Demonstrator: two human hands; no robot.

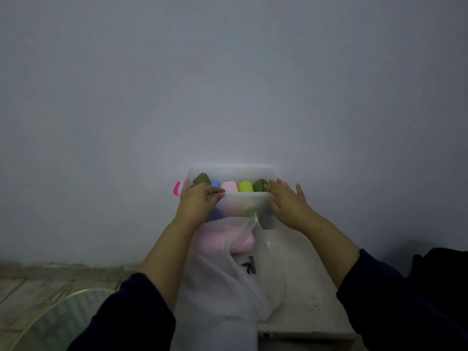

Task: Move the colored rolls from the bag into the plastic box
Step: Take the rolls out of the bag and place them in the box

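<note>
Both of our hands rest on the near wall of the plastic box (249, 198) at the middle of the frame: the left hand (196, 202) has its grip pinched over the rim, fingers curled onto the edge, while the right hand (286, 201) lies open and flat against the wall and rim, grasping nothing. We judge this hold is for steadying or squaring the box against the wall (228, 84) behind it.

Inside the box stand the colored rolls in a row: a dark green roll (201, 179) at the left, a blue roll (215, 184), a pink roll (229, 186), a yellow-green roll (245, 186) and another dark green roll (259, 185) just beside our right fingers. More color shows dimly through the cloudy wall, so a lower layer seems likely.

Just below the box lies the white bag (222, 287), its mouth touching the box, kept close for short transfers. A pale pink bundle (243, 243) is visible in the bag, so we judge the job unfinished. Both sit on a white desk (311, 300); a pink handle (176, 188) marks the box's left end.
</note>
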